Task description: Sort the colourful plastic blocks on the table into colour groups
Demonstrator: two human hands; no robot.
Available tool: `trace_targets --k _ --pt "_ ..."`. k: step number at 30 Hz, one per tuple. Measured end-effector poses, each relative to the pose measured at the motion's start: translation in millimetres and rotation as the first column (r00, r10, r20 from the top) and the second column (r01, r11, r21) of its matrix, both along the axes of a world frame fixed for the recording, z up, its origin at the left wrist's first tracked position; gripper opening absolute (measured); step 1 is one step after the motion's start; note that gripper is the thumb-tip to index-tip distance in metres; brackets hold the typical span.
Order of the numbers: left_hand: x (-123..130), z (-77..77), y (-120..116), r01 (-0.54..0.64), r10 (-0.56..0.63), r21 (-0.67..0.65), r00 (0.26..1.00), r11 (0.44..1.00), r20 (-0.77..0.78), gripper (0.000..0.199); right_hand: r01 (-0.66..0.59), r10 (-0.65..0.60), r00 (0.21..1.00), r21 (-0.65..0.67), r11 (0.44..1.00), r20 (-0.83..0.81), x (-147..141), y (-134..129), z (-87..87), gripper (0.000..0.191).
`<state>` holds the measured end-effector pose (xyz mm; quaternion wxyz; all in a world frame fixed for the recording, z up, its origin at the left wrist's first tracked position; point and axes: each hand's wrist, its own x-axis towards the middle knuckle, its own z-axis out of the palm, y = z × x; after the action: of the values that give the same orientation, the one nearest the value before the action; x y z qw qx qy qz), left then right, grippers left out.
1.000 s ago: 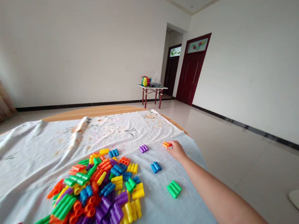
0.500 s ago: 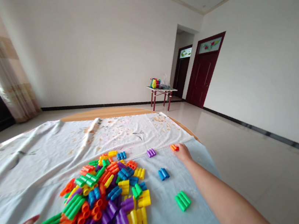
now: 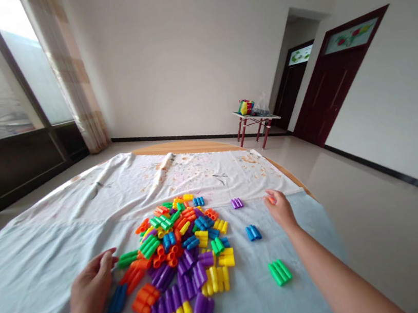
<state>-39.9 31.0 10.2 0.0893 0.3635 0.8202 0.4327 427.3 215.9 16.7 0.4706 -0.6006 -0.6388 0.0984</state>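
A heap of joined plastic tubes in purple, orange, green, blue and yellow lies on the cloth, with purple pieces (image 3: 176,298) at its near side. My left hand (image 3: 92,284) is at the heap's left edge, its fingers close together beside a green piece (image 3: 128,259); whether they pinch anything is hidden. At the right, my right hand (image 3: 280,208) closes on an orange piece (image 3: 271,199), mostly covered by the fingers. Apart from the heap lie a purple piece (image 3: 237,203), a blue piece (image 3: 253,232) and a green piece (image 3: 280,272).
A light blue and white floral cloth (image 3: 65,239) covers the round wooden table (image 3: 180,146). Beyond it, a small table (image 3: 256,116) holds a colourful bag (image 3: 245,107) and a clear plastic bag. Dark red doors stand at the right, a window at the left.
The view has turned left and shows more of the near table. My right hand still has the orange piece, now more covered by its fingers. More of my left hand shows.
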Motion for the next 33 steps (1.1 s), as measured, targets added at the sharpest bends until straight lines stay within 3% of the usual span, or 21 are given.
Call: trace_targets --k 4,8,12,17,22,27,33 --pt "4 0.4 1 0.016 -0.014 -0.04 0.999 0.999 0.05 0.044 -0.337 0.343 0.938 0.099 0.936 -0.053 -50 -52 19.5 0.024" --pt "1 -2.4 2 0.052 -0.05 -0.049 0.997 0.997 0.054 0.044 -0.487 0.493 0.868 0.092 0.869 -0.06 -97 -97 23.3 0.021" --pt "-3 -5.4 3 0.08 -0.076 -0.05 0.995 0.996 0.07 0.046 -0.538 0.541 0.841 0.076 0.839 -0.022 -124 -116 12.3 0.019" --pt "-5 -7.5 0 0.163 -0.161 -0.022 0.983 0.986 0.094 0.045 -0.534 0.533 0.845 0.023 0.845 0.034 -137 -122 1.3 0.019" --pt "1 -8.6 -4 0.219 -0.216 -0.034 0.973 0.975 0.082 0.044 -0.572 0.568 0.819 0.032 0.82 0.078 -160 -131 11.7 0.019" --pt "6 -8.7 -5 0.236 -0.234 -0.055 0.971 0.97 0.039 0.042 -0.659 0.646 0.737 0.0 0.752 0.2 -201 -139 26.4 0.023" --pt "7 -7.3 -9 0.241 -0.24 -0.057 0.971 0.969 0.024 0.042 -0.692 0.694 0.63 -0.154 0.706 0.35 -218 -141 20.0 0.038"
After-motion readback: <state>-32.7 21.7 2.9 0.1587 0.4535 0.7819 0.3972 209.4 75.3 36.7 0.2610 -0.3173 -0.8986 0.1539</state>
